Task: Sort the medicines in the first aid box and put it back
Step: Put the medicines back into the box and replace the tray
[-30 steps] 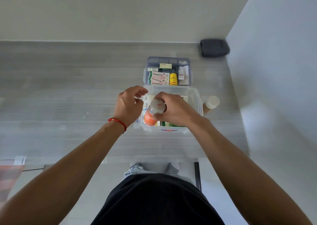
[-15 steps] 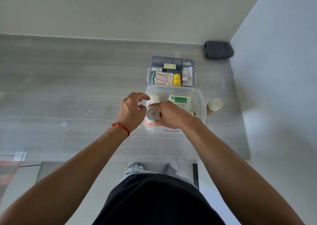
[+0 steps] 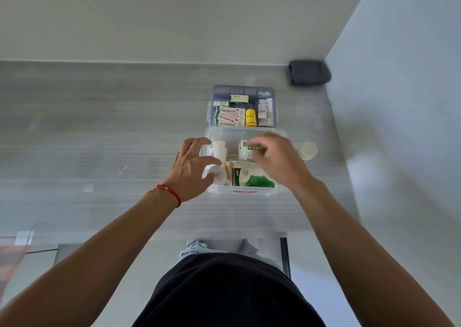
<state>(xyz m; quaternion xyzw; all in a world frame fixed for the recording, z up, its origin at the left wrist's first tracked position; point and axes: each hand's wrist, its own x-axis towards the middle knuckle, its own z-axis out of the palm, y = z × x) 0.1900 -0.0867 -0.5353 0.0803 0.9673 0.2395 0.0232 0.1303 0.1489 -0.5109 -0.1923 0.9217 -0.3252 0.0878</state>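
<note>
The clear first aid box (image 3: 245,192) stands open on the grey floor. Behind it lies its blue-tinted tray (image 3: 273,107) with sachets and a yellow bottle (image 3: 251,117). In the box's left part an orange-labelled bottle with a white cap (image 3: 217,175) lies below an upright white bottle (image 3: 219,148). A green and white packet (image 3: 252,177) and a small green-printed box (image 3: 245,152) fill the right part. My left hand (image 3: 192,169) rests at the box's left edge, fingers spread, thumb against the capped bottle. My right hand (image 3: 279,160), blurred, hovers over the box's right side holding nothing.
A brown bottle with a white cap (image 3: 308,150) stands on the floor just right of the box. A dark grey object (image 3: 309,72) sits in the corner where the back wall meets the right wall (image 3: 399,127). My feet are just below the box.
My right hand set the orange-labelled bottle into the box's left part, let go and moved right. My left hand shifted onto that bottle.
</note>
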